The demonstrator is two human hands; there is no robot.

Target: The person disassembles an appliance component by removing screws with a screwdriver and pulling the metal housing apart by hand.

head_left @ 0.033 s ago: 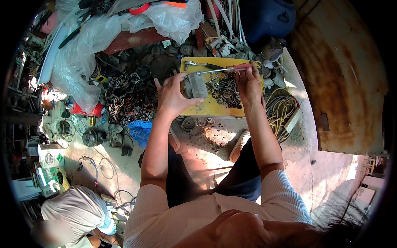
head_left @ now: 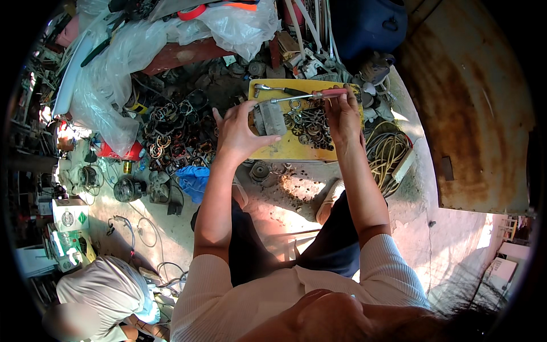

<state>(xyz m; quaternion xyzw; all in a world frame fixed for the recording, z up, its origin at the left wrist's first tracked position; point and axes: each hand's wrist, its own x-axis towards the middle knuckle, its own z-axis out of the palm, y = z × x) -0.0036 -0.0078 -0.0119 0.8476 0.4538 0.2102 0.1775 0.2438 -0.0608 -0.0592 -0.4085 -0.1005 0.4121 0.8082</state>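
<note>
My left hand (head_left: pixel 235 132) grips a boxy grey metal casting (head_left: pixel 272 119), with its thumb along the near side and its fingers at the far left corner. In my right hand (head_left: pixel 345 118) is a screwdriver (head_left: pixel 331 93) with a red handle, pinched by the fingertips. Its bright shaft points left and reaches the casting's far edge; whether the tip touches is unclear. Just beyond lies a ratchet wrench (head_left: pixel 278 89) with a dark grip. Between my hands, gears, rings and other small metal parts (head_left: pixel 310 122) lie on a yellow board (head_left: pixel 268 153).
Left of the board is a heap of copper-wound motor parts (head_left: pixel 171 125), near a blue cloth (head_left: pixel 194 181). Coiled cable (head_left: pixel 383 157) lies at the right, before a rusty metal sheet (head_left: pixel 478 114). Clear plastic sheeting (head_left: pixel 114 85) hangs far left. Another person (head_left: pixel 105 293) crouches at lower left.
</note>
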